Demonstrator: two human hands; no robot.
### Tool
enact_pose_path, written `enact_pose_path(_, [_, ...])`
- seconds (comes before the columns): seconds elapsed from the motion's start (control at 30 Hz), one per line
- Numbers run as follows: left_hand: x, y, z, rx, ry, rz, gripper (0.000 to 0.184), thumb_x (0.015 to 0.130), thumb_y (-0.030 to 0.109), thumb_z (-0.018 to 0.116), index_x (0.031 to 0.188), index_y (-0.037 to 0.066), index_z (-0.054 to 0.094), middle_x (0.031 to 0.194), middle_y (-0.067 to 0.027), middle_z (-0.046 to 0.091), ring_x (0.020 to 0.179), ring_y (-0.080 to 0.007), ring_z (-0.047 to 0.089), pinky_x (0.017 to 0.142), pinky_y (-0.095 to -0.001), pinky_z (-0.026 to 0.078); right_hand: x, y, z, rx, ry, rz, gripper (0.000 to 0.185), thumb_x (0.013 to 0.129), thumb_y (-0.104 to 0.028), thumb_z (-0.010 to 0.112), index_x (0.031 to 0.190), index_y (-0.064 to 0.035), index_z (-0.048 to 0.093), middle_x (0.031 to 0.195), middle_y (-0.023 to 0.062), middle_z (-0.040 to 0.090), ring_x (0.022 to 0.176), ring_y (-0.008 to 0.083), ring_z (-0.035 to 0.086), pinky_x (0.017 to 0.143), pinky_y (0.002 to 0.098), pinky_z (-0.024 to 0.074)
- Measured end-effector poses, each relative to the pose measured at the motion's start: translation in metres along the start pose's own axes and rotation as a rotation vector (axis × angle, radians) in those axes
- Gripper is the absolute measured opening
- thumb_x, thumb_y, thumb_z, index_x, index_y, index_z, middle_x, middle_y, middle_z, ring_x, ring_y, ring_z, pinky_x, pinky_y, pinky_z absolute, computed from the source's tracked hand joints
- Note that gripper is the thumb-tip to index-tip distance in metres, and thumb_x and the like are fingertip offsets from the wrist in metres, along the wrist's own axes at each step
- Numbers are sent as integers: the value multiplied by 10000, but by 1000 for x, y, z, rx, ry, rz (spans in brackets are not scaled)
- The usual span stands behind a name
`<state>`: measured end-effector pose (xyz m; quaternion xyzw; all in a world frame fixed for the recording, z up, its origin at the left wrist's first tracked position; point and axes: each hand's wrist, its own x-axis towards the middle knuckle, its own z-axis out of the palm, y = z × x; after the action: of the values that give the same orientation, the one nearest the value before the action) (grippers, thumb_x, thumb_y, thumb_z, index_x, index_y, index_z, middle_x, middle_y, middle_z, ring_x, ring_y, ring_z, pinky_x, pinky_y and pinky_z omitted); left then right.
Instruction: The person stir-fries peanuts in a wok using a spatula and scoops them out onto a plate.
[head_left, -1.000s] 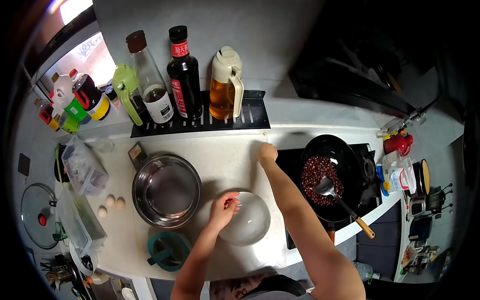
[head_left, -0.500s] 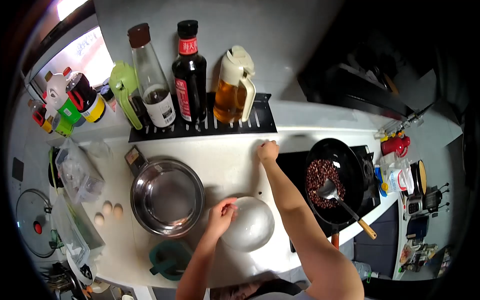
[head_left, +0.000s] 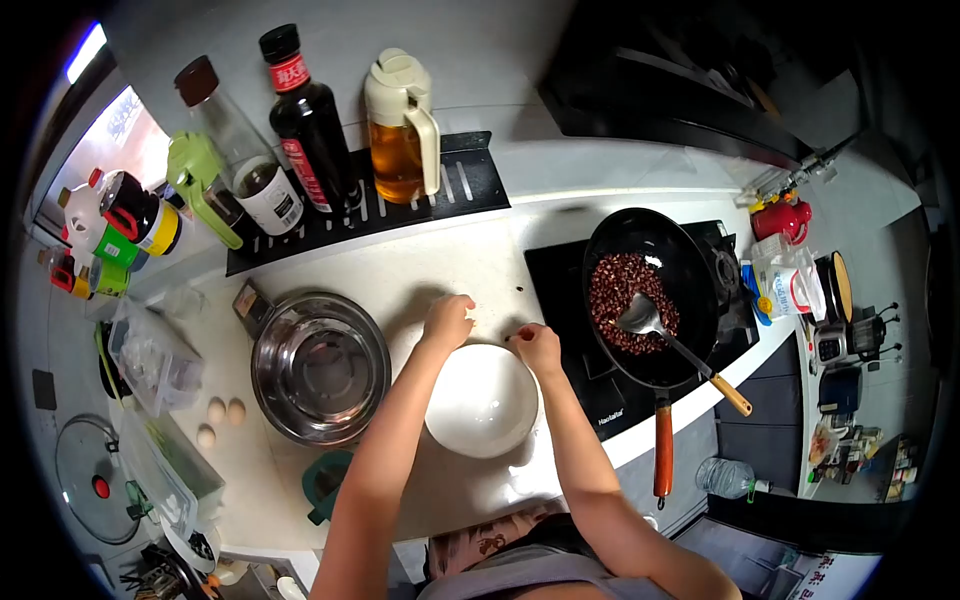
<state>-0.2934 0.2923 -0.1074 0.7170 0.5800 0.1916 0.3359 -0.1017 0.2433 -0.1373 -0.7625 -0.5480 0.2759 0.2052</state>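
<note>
A white bowl (head_left: pixel 482 402) sits on the counter between my forearms. My right hand (head_left: pixel 538 348) is just past its far right rim, fingertips pinched at a small dark bean (head_left: pixel 508 338) by the counter surface. My left hand (head_left: pixel 450 322) hovers near the bowl's far left rim, fingers loosely bent and apart, with nothing visible in them. Another dark bean (head_left: pixel 519 289) lies on the counter farther back. On the stove at right, a black wok (head_left: pixel 690 345) holds dark red beans (head_left: pixel 625 290) and a metal spatula (head_left: pixel 640 316) with a wooden handle.
A steel basin (head_left: pixel 268 385) stands left of the bowl, with a teal container (head_left: pixel 318 490) nearer me. Several eggs (head_left: pixel 236 411) lie farther left. Behind, a black rack (head_left: pixel 465 180) carries bottles and an oil jug (head_left: pixel 398 150). The wok's handle (head_left: pixel 663 445) points towards me.
The view has shifted. My right hand has come back from the counter's far side to the bean near the bowl. My left hand has moved forward from beside the bowl to beyond its far left rim.
</note>
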Motion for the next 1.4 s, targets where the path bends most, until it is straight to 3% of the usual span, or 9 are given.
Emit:
enact_pose_path(0.1, [16,-7,9,82,-161,40,201,687,53,647,887,42,644,915,-154,635,896,-313,593,802,-393,464,9,-5,4,-82,-130,-58,205,674,-200,712,799,-40,683,727,110,662,684,232,645,663,329,500])
enact_pose_path(0.4, [34,-20,38,227,-236,98,156,653,52,633,807,34,621,838,-182,623,809,-337,602,722,-424,482,12,-10,17,-196,-21,-45,128,623,-115,682,726,-46,650,709,134,647,683,278,635,658,357,504])
enact_pose_path(0.7, [88,24,79,-58,61,189,191,674,76,641,850,34,580,871,-190,594,814,-363,593,726,-443,483,-73,-38,-33,237,156,-156,167,678,-13,620,844,1,604,721,140,610,606,237,615,594,329,500])
enact_pose_path(0.97, [108,27,89,251,-131,234,232,685,51,624,915,76,619,943,-169,600,889,-344,596,788,-414,491,-114,-47,-79,340,204,-217,159,699,38,619,854,15,597,798,133,591,626,216,624,593,302,506])
enact_pose_path(1.13, [94,17,91,308,3,157,159,624,117,674,755,56,608,806,-158,624,778,-319,608,724,-414,495,-110,-58,-163,284,435,-299,187,701,60,604,881,11,582,887,137,565,764,251,619,662,309,500])
enact_pose_path(1.23, [75,19,69,90,-132,-19,176,684,64,649,848,28,598,890,-148,631,777,-266,632,692,-345,514,-104,-47,-193,96,520,-242,322,701,6,629,1019,-2,581,1053,172,555,918,339,589,776,361,487])
enact_pose_path(1.33, [59,31,51,-520,-71,-168,151,704,36,653,838,37,584,788,-90,627,693,-159,611,625,-264,493,-115,-32,-199,106,530,-257,364,717,-36,630,1074,-3,573,1144,188,531,971,362,572,824,382,473])
enact_pose_path(1.37, [55,40,47,-665,-39,-70,138,713,27,649,835,37,584,769,-75,623,690,-138,604,621,-251,487,-120,-27,-199,127,530,-271,358,719,-38,627,1071,-1,575,1142,188,534,977,362,570,832,381,470])
enact_pose_path(1.4, [46,63,35,-805,-9,27,126,723,18,644,831,36,584,751,-59,618,687,-118,597,617,-238,481,-125,-22,-197,133,527,-262,331,735,-16,611,1065,-6,587,1139,133,544,952,278,586,786,309,483])
